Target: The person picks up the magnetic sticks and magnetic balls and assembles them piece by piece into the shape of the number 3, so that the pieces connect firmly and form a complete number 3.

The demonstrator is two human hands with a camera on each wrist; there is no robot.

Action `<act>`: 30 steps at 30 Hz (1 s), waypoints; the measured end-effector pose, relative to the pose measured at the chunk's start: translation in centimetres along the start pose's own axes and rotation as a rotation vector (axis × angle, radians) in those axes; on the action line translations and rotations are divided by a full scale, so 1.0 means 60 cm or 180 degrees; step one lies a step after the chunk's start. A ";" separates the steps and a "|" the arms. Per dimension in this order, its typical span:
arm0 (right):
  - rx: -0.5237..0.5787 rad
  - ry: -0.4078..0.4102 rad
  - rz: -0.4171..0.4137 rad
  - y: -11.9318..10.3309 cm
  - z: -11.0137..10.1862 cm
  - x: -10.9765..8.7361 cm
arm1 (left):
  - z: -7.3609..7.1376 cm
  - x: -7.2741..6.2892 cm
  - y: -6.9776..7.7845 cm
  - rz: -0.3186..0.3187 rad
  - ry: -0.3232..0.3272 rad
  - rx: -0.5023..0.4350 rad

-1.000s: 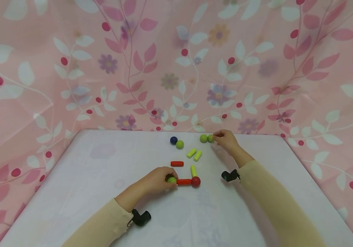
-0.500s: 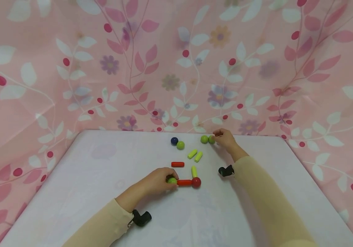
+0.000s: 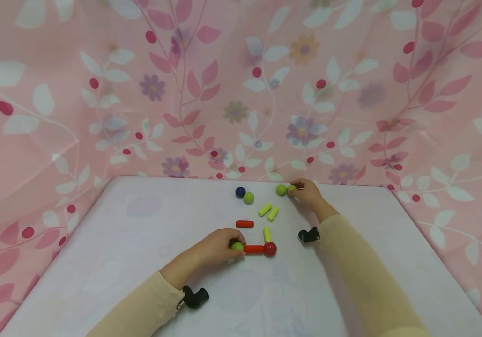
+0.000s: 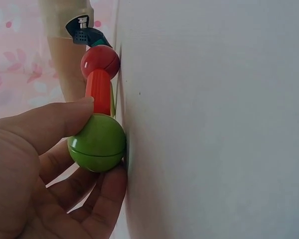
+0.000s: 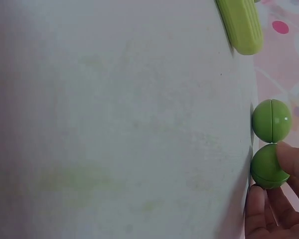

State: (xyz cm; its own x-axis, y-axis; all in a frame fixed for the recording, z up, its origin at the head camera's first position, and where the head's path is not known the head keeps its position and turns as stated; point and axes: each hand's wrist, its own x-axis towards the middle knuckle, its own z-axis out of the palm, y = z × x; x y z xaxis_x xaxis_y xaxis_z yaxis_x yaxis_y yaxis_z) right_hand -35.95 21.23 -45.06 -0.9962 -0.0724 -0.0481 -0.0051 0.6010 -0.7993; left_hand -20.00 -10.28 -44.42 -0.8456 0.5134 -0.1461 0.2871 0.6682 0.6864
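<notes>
My left hand point(image 3: 219, 245) grips a green ball point(image 4: 97, 143) between thumb and fingers. A red rod point(image 3: 254, 249) joins that ball to a red ball point(image 3: 270, 249), and a yellow-green rod point(image 3: 267, 234) extends from the red ball toward the back of the table. At the far edge my right hand point(image 3: 307, 192) pinches another green ball point(image 5: 269, 167), thumb on one side and fingers on the other. Right against this ball sits a second green ball point(image 5: 272, 120).
A dark blue ball point(image 3: 240, 192) and a green ball point(image 3: 248, 198) lie together at the back of the white table point(image 3: 173, 210). Two loose yellow-green rods point(image 3: 264, 209) and a red rod point(image 3: 245, 224) lie nearer. A pink floral cloth point(image 3: 232, 93) hangs behind.
My right hand's fingers have closed around the right-hand green ball, with the hand shifting slightly at the far edge. The left hand stays on its green ball. The head view drifts slightly.
</notes>
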 end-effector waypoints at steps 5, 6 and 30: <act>0.0060 -0.0007 -0.0002 0.002 -0.003 -0.006 | 0.000 0.001 0.000 0.0050 0.0007 0.0030; 0.0077 -0.0021 -0.0012 0.002 -0.004 -0.007 | 0.001 0.001 0.001 0.0051 0.0011 0.0049; 0.0188 -0.0279 -0.0279 -0.014 -0.020 -0.090 | -0.001 0.000 0.018 -0.0010 -0.0052 0.0041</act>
State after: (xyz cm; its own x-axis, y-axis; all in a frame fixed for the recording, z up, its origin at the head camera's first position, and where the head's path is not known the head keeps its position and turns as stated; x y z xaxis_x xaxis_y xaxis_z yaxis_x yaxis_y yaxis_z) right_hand -30.69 22.08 -43.41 -0.9808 -0.1934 -0.0267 -0.0841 0.5416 -0.8364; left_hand -19.74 -9.60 -43.64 -0.8391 0.5200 -0.1598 0.2905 0.6766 0.6766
